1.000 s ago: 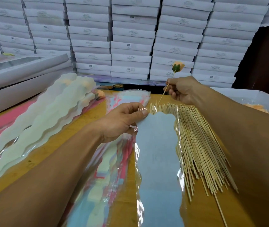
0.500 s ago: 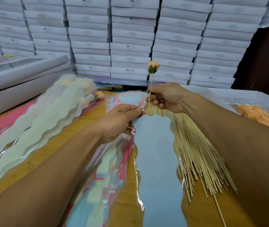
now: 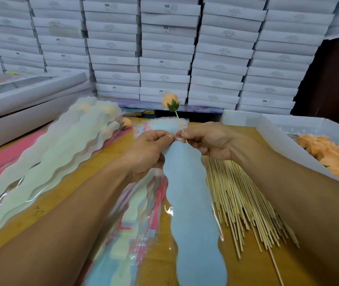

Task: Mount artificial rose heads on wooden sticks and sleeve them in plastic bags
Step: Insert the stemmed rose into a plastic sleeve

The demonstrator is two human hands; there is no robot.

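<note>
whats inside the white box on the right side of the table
The white box holds a heap of loose orange rose heads, with some clear plastic film at its far end. The right forearm and the frame edge hide the box's near part, so the heap's full extent and depth are unseen.

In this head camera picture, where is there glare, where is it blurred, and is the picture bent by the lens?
Head view: bright glare streaks lie on the clear edges of the blue plastic bag; the mixed bag pile beside it is smeared, and both forearms look soft near the bottom edge; the rose head is fairly sharp; the stacked white boxes lean and curve toward the sides, a wide-angle distortion.
</note>
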